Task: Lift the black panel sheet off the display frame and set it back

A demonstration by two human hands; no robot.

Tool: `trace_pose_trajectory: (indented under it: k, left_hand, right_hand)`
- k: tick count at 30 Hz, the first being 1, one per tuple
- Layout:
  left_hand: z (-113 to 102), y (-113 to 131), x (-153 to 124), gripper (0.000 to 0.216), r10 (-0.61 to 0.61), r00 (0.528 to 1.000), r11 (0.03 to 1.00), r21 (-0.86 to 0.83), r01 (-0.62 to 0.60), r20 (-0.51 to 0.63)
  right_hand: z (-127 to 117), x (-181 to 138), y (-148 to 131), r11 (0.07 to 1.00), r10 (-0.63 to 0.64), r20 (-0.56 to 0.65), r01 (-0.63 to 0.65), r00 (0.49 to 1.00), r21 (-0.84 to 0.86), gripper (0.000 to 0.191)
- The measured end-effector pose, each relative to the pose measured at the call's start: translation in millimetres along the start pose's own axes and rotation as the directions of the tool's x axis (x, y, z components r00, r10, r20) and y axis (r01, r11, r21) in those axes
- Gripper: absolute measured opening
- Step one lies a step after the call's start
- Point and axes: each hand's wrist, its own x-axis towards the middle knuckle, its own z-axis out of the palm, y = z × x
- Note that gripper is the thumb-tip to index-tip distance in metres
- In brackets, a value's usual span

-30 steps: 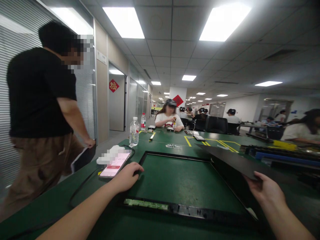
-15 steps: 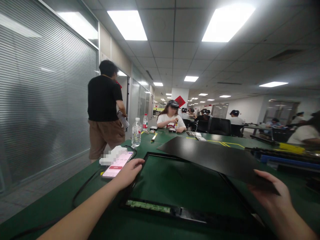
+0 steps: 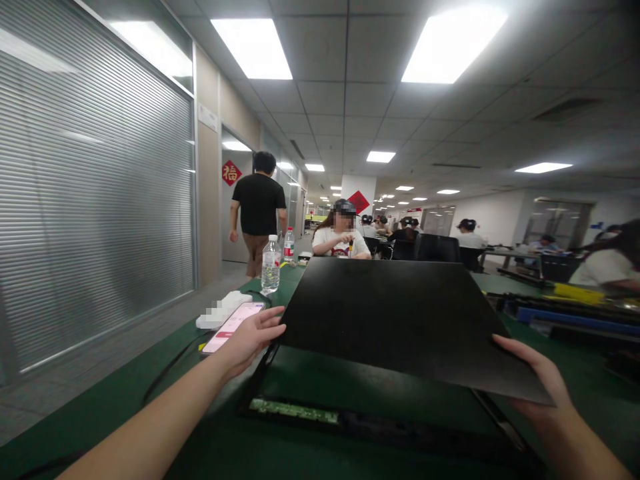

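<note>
A large black panel [image 3: 400, 320] hovers tilted over a black rectangular frame [image 3: 380, 427] that lies on the green table [image 3: 210, 440]. My right hand [image 3: 537, 377] grips the panel's near right corner, thumb on top and fingers beneath. My left hand [image 3: 250, 337] reaches to the panel's left edge, its fingers spread and touching or nearly touching that edge. A green circuit strip [image 3: 295, 410] runs along the frame's near bar.
A phone with a pink screen [image 3: 231, 327], white cloth and a black cable lie left of the frame. Two water bottles [image 3: 271, 264] stand farther back. A seated person [image 3: 340, 233] works opposite; another in black [image 3: 257, 210] walks away down the aisle. Black and blue parts [image 3: 565, 317] lie at right.
My right hand has swung the black panel from the right side to over the frame. My left hand lifted off the frame corner and opened toward the panel. The person in black walked away.
</note>
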Motion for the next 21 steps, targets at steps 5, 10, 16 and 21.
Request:
trace_pose_trajectory:
  k: [5,10,16,21]
  left_hand:
    - [-2,-3,4,0.065,0.085,0.996,0.996,0.016,-0.085,0.032]
    - [-4,-4,7,0.069,0.159,0.984,0.982,0.113,-0.149,-0.079]
    - [0,-6,3,0.053,0.173,0.985,0.977,0.132,-0.169,-0.013]
    - [4,-13,0,0.045,0.100,0.992,0.982,0.152,-0.110,0.071]
  right_hand:
    - [0,-6,5,0.984,0.038,0.200,-0.001,0.979,-0.181,0.035]
    - [-6,5,17,0.982,0.075,0.366,-0.006,0.928,-0.187,0.065]
    - [-9,16,26,0.982,0.117,0.338,-0.058,0.934,-0.178,0.075]
    - [-11,18,29,0.964,0.172,0.252,-0.109,0.952,-0.243,0.081]
